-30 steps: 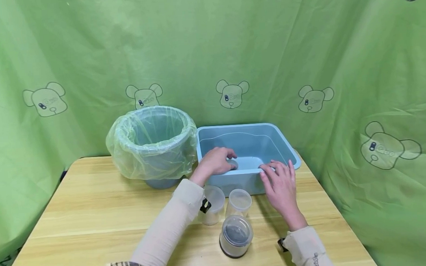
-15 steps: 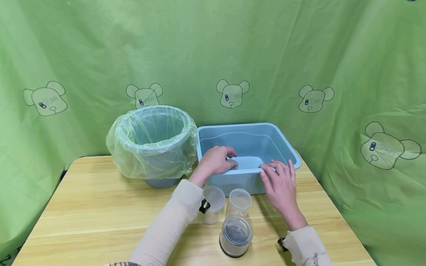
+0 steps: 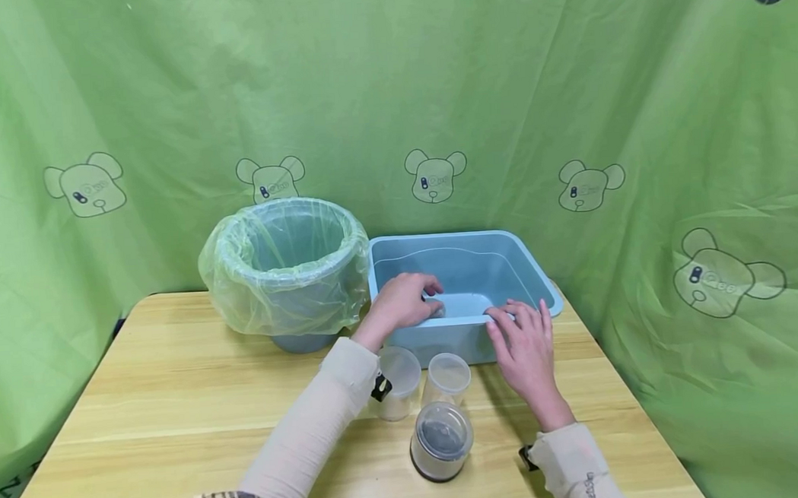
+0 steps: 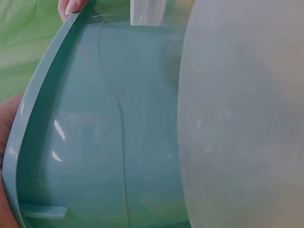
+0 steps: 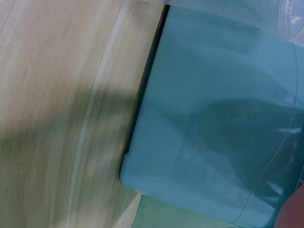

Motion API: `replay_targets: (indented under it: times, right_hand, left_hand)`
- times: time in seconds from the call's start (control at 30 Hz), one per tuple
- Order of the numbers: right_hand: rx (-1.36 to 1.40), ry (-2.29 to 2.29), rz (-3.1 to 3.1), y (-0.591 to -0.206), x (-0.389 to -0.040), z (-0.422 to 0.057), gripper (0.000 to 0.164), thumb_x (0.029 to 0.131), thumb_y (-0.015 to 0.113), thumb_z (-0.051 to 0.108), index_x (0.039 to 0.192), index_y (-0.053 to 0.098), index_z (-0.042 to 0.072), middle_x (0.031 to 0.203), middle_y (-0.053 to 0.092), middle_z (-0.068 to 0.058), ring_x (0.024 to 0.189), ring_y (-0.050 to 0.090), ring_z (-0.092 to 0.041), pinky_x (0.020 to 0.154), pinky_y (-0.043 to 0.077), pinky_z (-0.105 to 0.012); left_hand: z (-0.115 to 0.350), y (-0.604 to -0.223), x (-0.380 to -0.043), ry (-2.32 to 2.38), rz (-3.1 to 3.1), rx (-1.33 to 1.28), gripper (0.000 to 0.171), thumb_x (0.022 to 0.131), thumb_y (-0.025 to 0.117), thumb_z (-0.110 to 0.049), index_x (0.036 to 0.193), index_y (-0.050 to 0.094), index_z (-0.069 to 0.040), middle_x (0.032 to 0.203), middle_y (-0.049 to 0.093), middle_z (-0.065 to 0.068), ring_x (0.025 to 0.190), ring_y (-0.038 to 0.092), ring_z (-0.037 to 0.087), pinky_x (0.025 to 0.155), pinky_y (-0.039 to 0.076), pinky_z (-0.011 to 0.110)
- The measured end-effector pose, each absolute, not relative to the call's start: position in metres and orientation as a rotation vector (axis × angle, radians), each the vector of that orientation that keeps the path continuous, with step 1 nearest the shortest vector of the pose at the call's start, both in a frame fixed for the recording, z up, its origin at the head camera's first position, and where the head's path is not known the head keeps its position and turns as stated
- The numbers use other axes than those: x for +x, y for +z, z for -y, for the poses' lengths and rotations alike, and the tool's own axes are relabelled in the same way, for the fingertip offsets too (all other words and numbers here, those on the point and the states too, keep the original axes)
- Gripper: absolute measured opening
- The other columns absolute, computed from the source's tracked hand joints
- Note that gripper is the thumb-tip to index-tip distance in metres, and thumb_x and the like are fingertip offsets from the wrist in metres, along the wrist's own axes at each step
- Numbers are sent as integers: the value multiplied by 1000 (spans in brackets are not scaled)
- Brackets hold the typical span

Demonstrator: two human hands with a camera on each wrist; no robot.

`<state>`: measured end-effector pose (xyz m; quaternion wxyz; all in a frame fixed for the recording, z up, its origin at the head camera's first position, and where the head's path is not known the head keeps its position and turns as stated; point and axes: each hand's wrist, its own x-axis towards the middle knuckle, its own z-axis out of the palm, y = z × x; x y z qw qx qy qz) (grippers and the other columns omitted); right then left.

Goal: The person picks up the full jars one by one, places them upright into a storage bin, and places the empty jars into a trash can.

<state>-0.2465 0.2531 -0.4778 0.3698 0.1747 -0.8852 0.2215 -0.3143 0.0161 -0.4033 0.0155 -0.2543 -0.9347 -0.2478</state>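
My left hand (image 3: 404,302) reaches over the left part of the near rim of a blue plastic basin (image 3: 473,341). Beside its thumb, inside the basin, is a small greyish rounded thing, too unclear to identify. The same hand's edge (image 4: 6,128) shows behind the rim in the left wrist view. My right hand (image 3: 526,340) grips the near rim further right, fingers bent over it; one finger (image 5: 290,209) enters the right wrist view's corner. Two clear lidded plastic cups (image 3: 401,374) (image 3: 448,379) stand before the basin. Nearer is a clear-lidded round container (image 3: 442,444) with a dark base.
A bin (image 3: 302,342) lined with a thin green bag (image 3: 293,309) stands left of the basin. All stand on a wooden table (image 3: 176,415). A green curtain (image 3: 362,91) hangs close behind and at the sides.
The small greyish rounded thing by my left thumb looks slightly smaller than before. Both hands, the basin and the cups keep essentially the same places.
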Motion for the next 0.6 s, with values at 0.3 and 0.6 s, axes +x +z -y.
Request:
replay_targets:
  times: [0.3,0.6]
  right_hand:
    - [448,571,2294,-475,-246,-251,25,100,59,21,114,72,5,116,63,-23,126,51,-46,124,12,-67]
    - [449,576,2303,-473,-245,-253,25,100,59,20,115,72,4,116,63,-23,126,50,-46,124,11,-66]
  left_hand:
    - [-10,-404,-312,-912,2731,-793,23,98,69,-26,119,75,-20,116,76,-3,101,73,17,90,56,36]
    - [7,-406,-296,-961,2542,-903,21,97,69,-21,116,76,-18,114,76,-3,100,72,19,86,57,32]
